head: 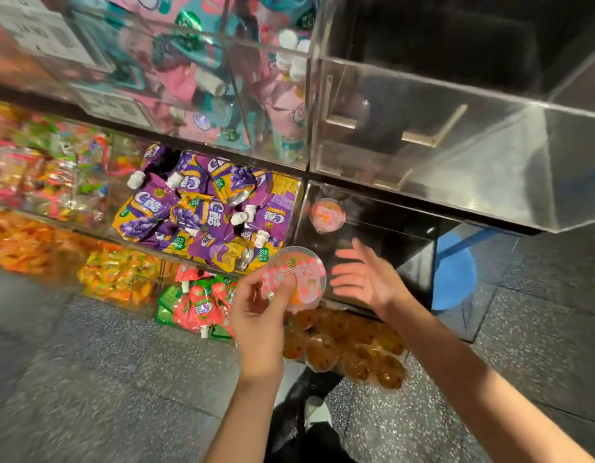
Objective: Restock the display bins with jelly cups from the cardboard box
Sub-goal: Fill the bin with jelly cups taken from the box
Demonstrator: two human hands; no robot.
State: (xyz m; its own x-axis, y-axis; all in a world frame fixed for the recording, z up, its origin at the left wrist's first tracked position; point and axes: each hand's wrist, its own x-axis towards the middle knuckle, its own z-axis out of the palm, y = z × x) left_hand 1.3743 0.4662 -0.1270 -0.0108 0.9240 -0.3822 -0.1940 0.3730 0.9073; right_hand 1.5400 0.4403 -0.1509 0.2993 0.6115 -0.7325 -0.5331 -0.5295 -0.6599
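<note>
My left hand [256, 305] grips a round jelly cup [301, 279] with a pink and white lid, held in front of the shelves. My right hand [363, 275] is open just to the right of that cup, fingers spread, at the front of a clear, dark display bin [389, 235]. A second pink-lidded jelly cup [327, 215] sits in that bin at its back left. Below my hands, the bottom bin [346, 349] is full of several orange-brown jelly cups. No cardboard box is in view.
Clear acrylic bins hold purple grape pouches [205, 212], red and green pouches [202, 302], orange and yellow snacks [118, 275] and pink and teal pouches [222, 78]. An empty acrylic bin [456, 145] juts out upper right. A blue object [453, 275] stands on the speckled floor [105, 379].
</note>
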